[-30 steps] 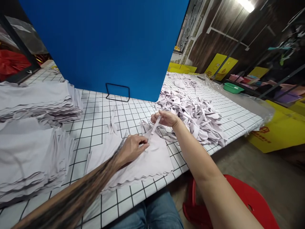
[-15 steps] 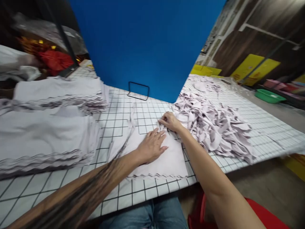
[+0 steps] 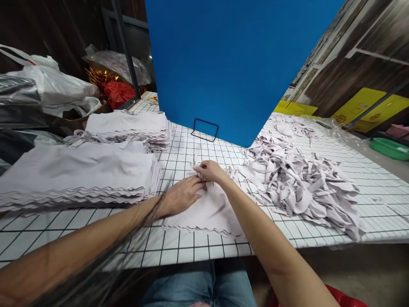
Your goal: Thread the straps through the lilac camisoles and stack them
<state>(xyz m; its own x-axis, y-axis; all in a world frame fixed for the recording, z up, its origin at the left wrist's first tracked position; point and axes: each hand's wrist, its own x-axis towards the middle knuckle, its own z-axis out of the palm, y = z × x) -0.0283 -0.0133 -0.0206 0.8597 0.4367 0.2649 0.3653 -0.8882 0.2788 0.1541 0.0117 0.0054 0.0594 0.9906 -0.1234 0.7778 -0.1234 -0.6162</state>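
A pale lilac fabric piece (image 3: 207, 215) with a wavy near edge lies on the checked tabletop in front of me. My left hand (image 3: 182, 195) rests on its left part, palm down with the fingers stretched out. Just beyond those fingertips, my right hand (image 3: 211, 170) pinches the fabric at the piece's far edge. A narrow strip of the same fabric sticks up past the pinch. My right forearm covers the piece's right side. Close to my left hand stands a thick stack of folded pale fabric pieces (image 3: 83, 170).
A second stack (image 3: 128, 123) lies behind the first. To the right spreads a tangled heap of fabric strips (image 3: 297, 183). A large blue panel (image 3: 239, 64) rises beyond my hands, with a black wire frame (image 3: 205, 130) at its foot. A green basin (image 3: 390, 148) is far right.
My right hand has moved left along the fabric's far edge, still pinching. The left hand has shifted left across the piece. The whole view has swung left.
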